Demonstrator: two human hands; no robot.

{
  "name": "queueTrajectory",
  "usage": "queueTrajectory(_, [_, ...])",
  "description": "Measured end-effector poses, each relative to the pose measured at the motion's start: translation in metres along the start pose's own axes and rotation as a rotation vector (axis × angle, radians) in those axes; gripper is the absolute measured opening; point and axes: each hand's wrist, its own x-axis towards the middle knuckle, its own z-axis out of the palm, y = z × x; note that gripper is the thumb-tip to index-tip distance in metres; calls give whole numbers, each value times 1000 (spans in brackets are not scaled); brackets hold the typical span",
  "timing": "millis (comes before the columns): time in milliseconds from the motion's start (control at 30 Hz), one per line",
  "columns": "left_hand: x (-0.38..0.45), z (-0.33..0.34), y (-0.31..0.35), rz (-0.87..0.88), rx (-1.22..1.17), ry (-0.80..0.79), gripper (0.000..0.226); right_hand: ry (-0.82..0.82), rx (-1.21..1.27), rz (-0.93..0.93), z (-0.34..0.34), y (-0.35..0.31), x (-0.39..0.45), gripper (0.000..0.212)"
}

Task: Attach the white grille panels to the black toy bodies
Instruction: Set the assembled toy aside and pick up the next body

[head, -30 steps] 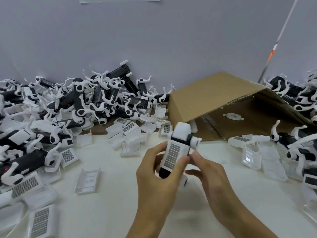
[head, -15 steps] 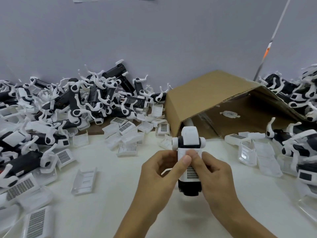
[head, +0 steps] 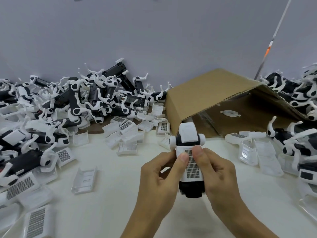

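A black toy body (head: 192, 189) with white round side caps stands upright in both my hands above the table's middle. A white grille panel (head: 193, 167) lies on its front face. My left hand (head: 161, 176) grips the body's left side, its thumb pressing the panel's upper left. My right hand (head: 217, 172) grips the right side, thumb on the panel's top right. The fingers behind the body are hidden.
A heap of black toy bodies with white legs (head: 82, 100) fills the back left. Loose grille panels (head: 127, 129) lie around it and at the front left (head: 34, 220). An open cardboard box (head: 205, 93) lies on its side behind; more bodies (head: 295, 134) pile at right.
The toy body turned from tilted to upright and facing me. Both thumbs moved onto the grille panel. My hands shifted slightly right and down.
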Motion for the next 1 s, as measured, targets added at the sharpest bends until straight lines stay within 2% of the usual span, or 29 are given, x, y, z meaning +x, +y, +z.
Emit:
queueTrajectory(133, [1, 1, 0, -62, -68, -16, 32, -96, 65, 65, 0, -1, 3, 32])
queueTrajectory(367, [3, -3, 3, -83, -125, 48, 33, -102, -41, -94, -3, -3, 5, 18])
queueTrajectory(500, [4, -4, 5, -161, -193, 70, 30, -152, 49, 15, -4, -5, 5, 19])
queueTrajectory(633, [7, -9, 8, -74, -205, 146, 32, -114, -83, -32, -5, -5, 4, 39])
queueTrajectory(733, [7, -12, 4, -40, -163, 105, 29, -83, -148, -82, -6, -4, 4, 30])
queueTrajectory(800, [7, -13, -1, 2, -30, 84, 24, -98, -272, -181, -11, -6, 5, 26])
queueTrajectory(867, [8, -15, -8, 43, 74, 128, 20, -94, -459, -366, -21, -14, 9, 32])
queueTrajectory(933, [11, -17, -17, 76, 95, 191, 11, -58, -606, -544, -35, -29, 15, 32])
queueTrajectory(1000, [14, -18, -22, 96, 103, 185, 8, 4, -759, -761, -53, -49, 24, 21])
